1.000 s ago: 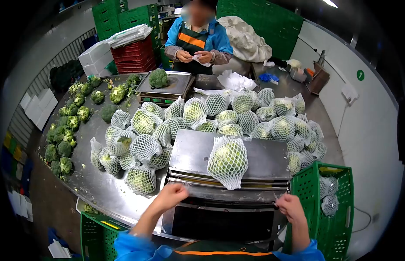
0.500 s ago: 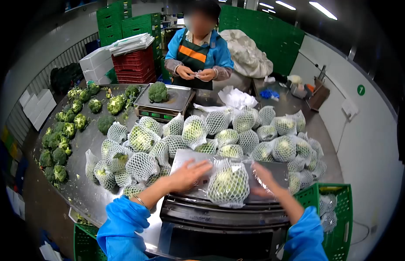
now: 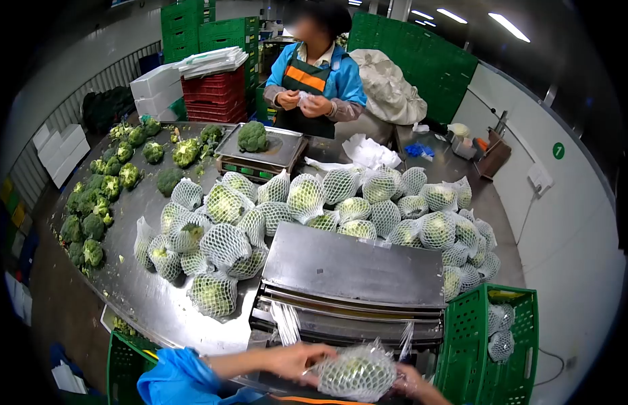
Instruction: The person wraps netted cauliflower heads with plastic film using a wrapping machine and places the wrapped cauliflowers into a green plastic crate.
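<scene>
At the near edge of the wrapping machine, a broccoli head in a white foam net (image 3: 358,372) is covered with shiny clear film. My left hand (image 3: 300,361) grips its left side with bent fingers. On its other side my right hand (image 3: 412,383) holds it, with part of the fingers hidden behind the bundle. Strands of clear film (image 3: 285,322) stretch from the machine toward my left hand. Beyond the hands lies the machine's flat metal plate (image 3: 354,263).
Many netted broccoli heads (image 3: 226,246) are heaped behind the plate. Bare broccoli (image 3: 91,226) lies at left; one sits on a scale (image 3: 273,147). A green crate (image 3: 456,344) stands at right with netted heads inside. A co-worker (image 3: 321,81) stands across the table, hands together.
Both hands have drawn the netted broccoli from the metal plate toward my body, and film now stretches behind it. My hands have closed on its sides. The co-worker's head has turned.
</scene>
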Demonstrator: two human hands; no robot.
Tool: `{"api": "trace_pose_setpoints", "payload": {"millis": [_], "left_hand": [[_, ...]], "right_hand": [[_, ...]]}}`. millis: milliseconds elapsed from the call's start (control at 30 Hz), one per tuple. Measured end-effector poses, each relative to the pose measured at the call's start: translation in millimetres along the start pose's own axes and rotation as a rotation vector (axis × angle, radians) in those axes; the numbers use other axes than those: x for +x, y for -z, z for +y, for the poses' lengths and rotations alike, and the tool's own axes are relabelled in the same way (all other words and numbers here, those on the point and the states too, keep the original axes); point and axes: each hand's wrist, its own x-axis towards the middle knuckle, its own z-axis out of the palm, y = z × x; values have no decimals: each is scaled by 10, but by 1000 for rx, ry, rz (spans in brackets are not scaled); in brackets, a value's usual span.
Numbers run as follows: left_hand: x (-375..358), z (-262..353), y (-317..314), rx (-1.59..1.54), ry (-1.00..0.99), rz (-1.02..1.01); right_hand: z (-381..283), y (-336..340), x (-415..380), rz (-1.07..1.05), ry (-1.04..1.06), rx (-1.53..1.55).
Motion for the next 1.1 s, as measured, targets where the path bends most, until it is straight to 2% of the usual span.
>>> {"api": "trace_pose_setpoints", "payload": {"millis": [67,100,133,200,233,267,300,333,367,400,433,467,533,600,633,667,700,733,767,800,833,867,900,967,1000,1100], "left_hand": [[-160,-339,-358,-80,-43,105],[-282,-268,-368,-345,294,-20],[-421,-361,-374,-704,394,55],[-634,-542,-511,-1296,193,29],[-702,-522,-558,-1004,114,40],[-668,-464,-550,-318,180,104],[-633,-350,-538,-353,119,267],[-601,-260,-531,-387,63,426],[-499,-398,-474,-234,-93,587],[-408,-433,-450,57,-162,810],[-325,-377,-452,-95,-139,919],[-278,-333,-445,-499,21,1006],[-322,-387,-465,-751,107,1143],[-588,-459,-649,-928,115,1157],[-723,-580,-793,-994,217,1173],[-836,-694,-942,-1051,307,1193],[-884,-903,-1129,-1049,370,1165],[-771,-940,-1265,-946,593,1087],[-619,-1081,-1419,-942,602,937],[-345,-1423,-1693,-789,465,1011],[-222,-1223,-1609,-308,273,724],[-33,-1172,-1574,-261,157,694],[164,-1078,-1567,-397,118,705],[320,-910,-1517,-675,84,693],[308,-881,-1504,-734,66,672],[267,-623,-1376,-798,-50,618]], "right_hand": [[365,-87,-157,-36,-149,198],[528,-103,-227,-37,-191,291],[666,-101,-291,-3,-212,337],[848,-70,-393,102,-232,318],[857,-85,-431,204,-205,188],[867,-118,-461,315,-160,30],[863,-188,-478,446,-17,-82],[425,-468,-466,602,30,13],[534,-486,-219,697,606,-318],[583,-595,-75,793,542,-13],[287,-705,-72,785,329,298],[210,-730,-92,768,269,538],[225,-539,-222,666,237,1005],[458,-386,-519,624,172,1095],[778,-328,-616,517,205,1186],[1046,-430,-629,677,81,1249],[1456,-492,-512,804,-75,1150],[1840,-577,-406,918,-228,1043],[1945,-739,-264,878,-64,198],[2119,-940,-100,725,40,-134],[2290,-1140,63,612,186,-443],[2216,-1278,121,468,231,-372],[2138,-1415,181,322,262,-292],[1598,-1406,55,150,211,-378],[1435,-1418,-1,162,179,-422],[662,-1117,-95,184,8,638]]}}
